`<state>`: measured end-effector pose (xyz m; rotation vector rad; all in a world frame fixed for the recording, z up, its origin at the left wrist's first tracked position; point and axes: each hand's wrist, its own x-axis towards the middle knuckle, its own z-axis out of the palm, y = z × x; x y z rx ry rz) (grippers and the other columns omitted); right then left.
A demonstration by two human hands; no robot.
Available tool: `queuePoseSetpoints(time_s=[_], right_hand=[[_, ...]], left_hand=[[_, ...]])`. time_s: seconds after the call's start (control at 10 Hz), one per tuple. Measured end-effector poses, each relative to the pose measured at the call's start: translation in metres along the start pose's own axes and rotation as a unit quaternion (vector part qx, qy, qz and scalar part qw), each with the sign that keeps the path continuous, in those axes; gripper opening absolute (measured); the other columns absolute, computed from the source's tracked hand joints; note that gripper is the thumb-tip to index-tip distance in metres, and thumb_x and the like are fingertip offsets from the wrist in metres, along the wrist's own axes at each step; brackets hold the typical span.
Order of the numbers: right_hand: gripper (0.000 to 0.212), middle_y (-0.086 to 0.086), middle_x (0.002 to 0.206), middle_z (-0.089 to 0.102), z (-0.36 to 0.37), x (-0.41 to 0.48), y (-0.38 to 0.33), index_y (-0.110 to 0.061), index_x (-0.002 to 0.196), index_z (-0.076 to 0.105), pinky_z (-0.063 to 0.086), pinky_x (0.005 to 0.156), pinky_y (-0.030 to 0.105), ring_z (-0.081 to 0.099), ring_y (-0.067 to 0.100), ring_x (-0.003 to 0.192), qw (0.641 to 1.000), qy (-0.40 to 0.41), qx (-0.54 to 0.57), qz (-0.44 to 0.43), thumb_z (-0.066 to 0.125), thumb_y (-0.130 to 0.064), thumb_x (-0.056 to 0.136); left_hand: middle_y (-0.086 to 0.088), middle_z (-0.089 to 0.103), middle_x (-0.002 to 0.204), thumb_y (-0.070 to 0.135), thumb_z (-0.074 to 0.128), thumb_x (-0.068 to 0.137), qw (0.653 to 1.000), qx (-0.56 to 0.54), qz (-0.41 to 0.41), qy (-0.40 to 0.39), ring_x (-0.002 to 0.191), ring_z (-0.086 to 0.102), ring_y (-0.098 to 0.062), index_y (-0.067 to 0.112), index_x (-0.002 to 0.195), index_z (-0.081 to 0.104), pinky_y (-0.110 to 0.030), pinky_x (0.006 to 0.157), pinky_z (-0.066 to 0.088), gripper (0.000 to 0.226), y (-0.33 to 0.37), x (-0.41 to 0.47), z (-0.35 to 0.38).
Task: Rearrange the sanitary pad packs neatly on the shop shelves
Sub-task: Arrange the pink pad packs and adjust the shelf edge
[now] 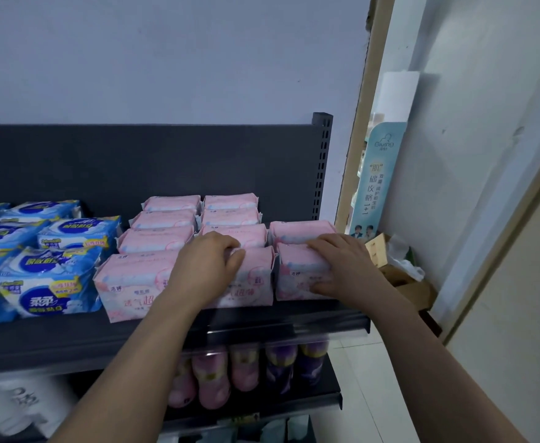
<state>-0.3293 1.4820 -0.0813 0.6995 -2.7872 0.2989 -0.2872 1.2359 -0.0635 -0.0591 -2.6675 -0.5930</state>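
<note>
Gripping pillowy pink packs (pixel 257 276) — left hand (pixel 208 263), right hand (pixel 339 266) — on dark shelf (pixel 70 334).

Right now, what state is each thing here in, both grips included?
left hand grip: fingers curled over the middle front pink pack, holding it.
right hand grip: pinching the right front pink pack, fingers on top, thumb on its face.
other pink packs: standing in rows.
blue packs: tilted, uneven rows.
lower-shelf packs: blurred, cannot tell.
</note>
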Motion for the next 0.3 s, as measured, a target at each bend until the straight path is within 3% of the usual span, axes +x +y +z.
queuePoseSetpoints(time_s=[0.1, 0.3], right_hand=[[0.067, -0.004, 0.144, 0.038, -0.003, -0.008, -0.004, -0.027, 0.137, 0.04, 0.018, 0.114, 0.035, 0.031, 0.018, 0.133, 1.0, 0.028, 0.006, -0.002, 0.07, -0.044, 0.079], [0.057, 0.003, 0.143, 0.044, -0.015, -0.028, -0.027, -0.015, 0.137, 0.046, 0.019, 0.113, 0.035, 0.035, 0.021, 0.132, 0.995, 0.09, 0.04, -0.018, 0.068, -0.029, 0.085]], left_hand=[[-0.002, 0.069, 0.099, 0.032, 0.057, 0.092, 0.999, 0.029, -0.009, 0.012, 0.097, 0.059, -0.027, 0.018, 0.101, 0.072, -0.038, 0.082, 0.049, 0.023, 0.003, -0.009, -0.008], [-0.008, 0.066, 0.112, 0.036, 0.058, 0.092, 0.996, 0.048, -0.045, 0.058, 0.104, 0.057, -0.03, 0.018, 0.114, 0.069, -0.039, 0.086, 0.046, 0.031, -0.01, -0.041, -0.025]])
